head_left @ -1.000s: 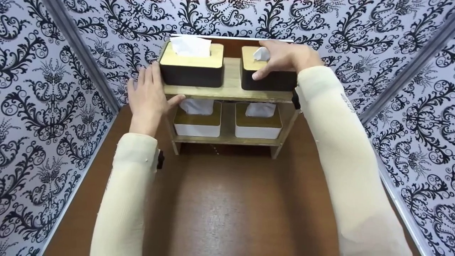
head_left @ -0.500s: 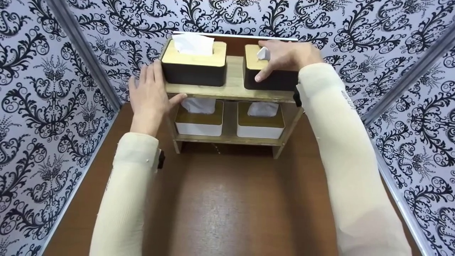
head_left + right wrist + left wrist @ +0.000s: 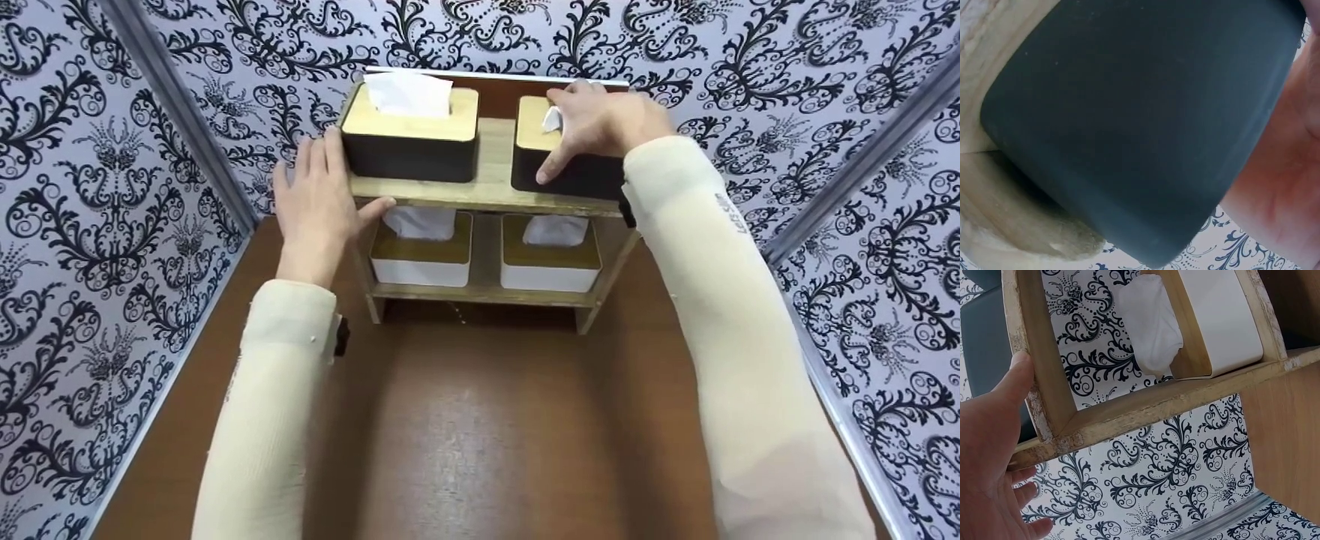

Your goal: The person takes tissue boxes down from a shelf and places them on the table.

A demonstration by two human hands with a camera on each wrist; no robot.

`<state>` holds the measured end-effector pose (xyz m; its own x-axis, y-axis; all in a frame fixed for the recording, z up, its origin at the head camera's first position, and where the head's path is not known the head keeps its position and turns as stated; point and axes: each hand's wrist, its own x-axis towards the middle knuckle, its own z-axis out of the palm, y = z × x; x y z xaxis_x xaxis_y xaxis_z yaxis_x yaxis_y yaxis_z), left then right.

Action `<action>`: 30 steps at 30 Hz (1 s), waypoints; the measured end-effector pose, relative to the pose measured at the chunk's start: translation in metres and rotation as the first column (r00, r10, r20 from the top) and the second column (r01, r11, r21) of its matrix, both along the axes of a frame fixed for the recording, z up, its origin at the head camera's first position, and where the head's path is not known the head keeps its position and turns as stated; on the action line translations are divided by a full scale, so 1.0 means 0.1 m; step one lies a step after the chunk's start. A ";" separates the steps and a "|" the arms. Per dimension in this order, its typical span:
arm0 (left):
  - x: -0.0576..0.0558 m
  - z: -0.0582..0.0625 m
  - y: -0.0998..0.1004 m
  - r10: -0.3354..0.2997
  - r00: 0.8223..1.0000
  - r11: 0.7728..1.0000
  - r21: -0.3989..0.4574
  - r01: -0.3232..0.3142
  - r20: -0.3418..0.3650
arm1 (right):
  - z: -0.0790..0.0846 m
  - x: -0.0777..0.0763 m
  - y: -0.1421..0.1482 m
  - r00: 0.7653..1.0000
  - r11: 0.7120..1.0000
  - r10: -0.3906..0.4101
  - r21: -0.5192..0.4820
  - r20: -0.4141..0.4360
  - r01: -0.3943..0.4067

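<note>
In the head view my left hand (image 3: pixel 315 202) holds the upper left corner of a small wooden shelf (image 3: pixel 491 169). Its thumb lies on the front edge and its fingers run along the side. My right hand (image 3: pixel 600 124) spans a dark tissue box (image 3: pixel 529 169) with a light wooden lid, at the right of the top board. The thumb presses the front; the far fingers are partly hidden. Close up in the right wrist view, the dark box (image 3: pixel 1140 124) juts past the board's end (image 3: pixel 1033 214). A second dark tissue box (image 3: pixel 409 157) stands at the top left.
Two white tissue boxes, a left one (image 3: pixel 420 274) and a right one (image 3: pixel 551 277), sit on the lower board. The shelf stands on a brown wooden surface (image 3: pixel 465 420). Patterned walls (image 3: pixel 885 300) enclose it at the back and both sides.
The right dark box has turned slightly, its front shifting toward me, and my right hand has moved with it. My left hand stays in place. The view shifted a little early on.
</note>
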<state>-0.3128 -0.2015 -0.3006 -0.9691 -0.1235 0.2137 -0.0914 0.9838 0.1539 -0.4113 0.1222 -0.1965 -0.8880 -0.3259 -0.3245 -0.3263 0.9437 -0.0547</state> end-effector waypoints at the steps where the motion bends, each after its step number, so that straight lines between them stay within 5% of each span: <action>1: 0.00 0.00 0.00 0.000 1.000 1.000 0.001 0.000 -0.003 | 0.00 0.00 0.00 1.000 1.000 -0.003 -0.005 0.002 0.003; 8: 0.02 0.01 0.02 -0.007 1.000 1.000 0.009 0.007 -0.002 | 0.00 -0.02 0.00 0.999 0.999 0.010 -0.049 0.038 -0.008; 18: 0.01 0.02 0.04 -0.007 1.000 1.000 0.006 0.007 0.003 | -0.03 -0.03 0.01 0.996 0.997 0.050 -0.050 -0.068 -0.054; 30: -0.01 -0.01 0.02 -0.009 1.000 1.000 0.015 0.009 0.007 | 0.00 0.14 -0.06 0.988 0.988 0.118 -0.090 -0.103 -0.127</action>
